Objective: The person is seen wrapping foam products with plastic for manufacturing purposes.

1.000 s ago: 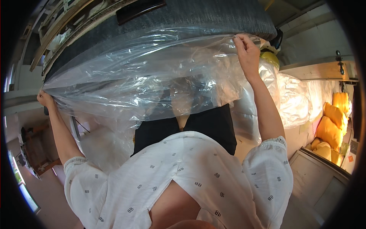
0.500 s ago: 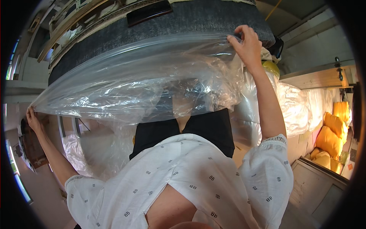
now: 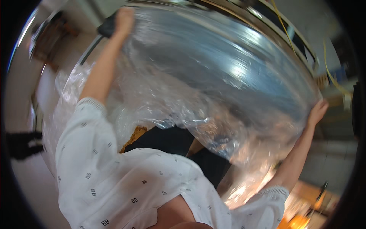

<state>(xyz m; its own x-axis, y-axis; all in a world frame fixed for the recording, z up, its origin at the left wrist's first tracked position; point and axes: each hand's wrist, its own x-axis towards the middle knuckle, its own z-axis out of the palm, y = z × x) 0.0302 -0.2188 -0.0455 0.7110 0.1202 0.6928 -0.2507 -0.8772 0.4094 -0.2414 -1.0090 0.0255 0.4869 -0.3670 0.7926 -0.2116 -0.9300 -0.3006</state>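
Clear, glossy plastic sheet (image 3: 228, 68) stretched between two bare hands, its upper part drawn smooth over the dark surface of the bench (image 3: 108, 26), whose grey end shows just beside the left hand. Left hand (image 3: 125, 21), upper left, closed on the sheet's edge, folds running out from the knuckles; blur hides the fingertips. Right hand (image 3: 319, 110), lower and far out to the right, has its grip pressed together at the sheet's other end, fingertips also smeared. Lower part of the sheet hangs loose and crumpled toward the person, covering part of the black legwear (image 3: 164, 140). Person wears a white short-sleeved shirt (image 3: 126, 183) with small dark printed marks. Brownish-yellow textured pad (image 3: 134, 137) beside the thigh, on the left. Thin yellow cord (image 3: 284, 28) runs down beyond the bench, upper right. Blurred bright orange-yellow shape (image 3: 299, 222) at lower right, well below the right hand.
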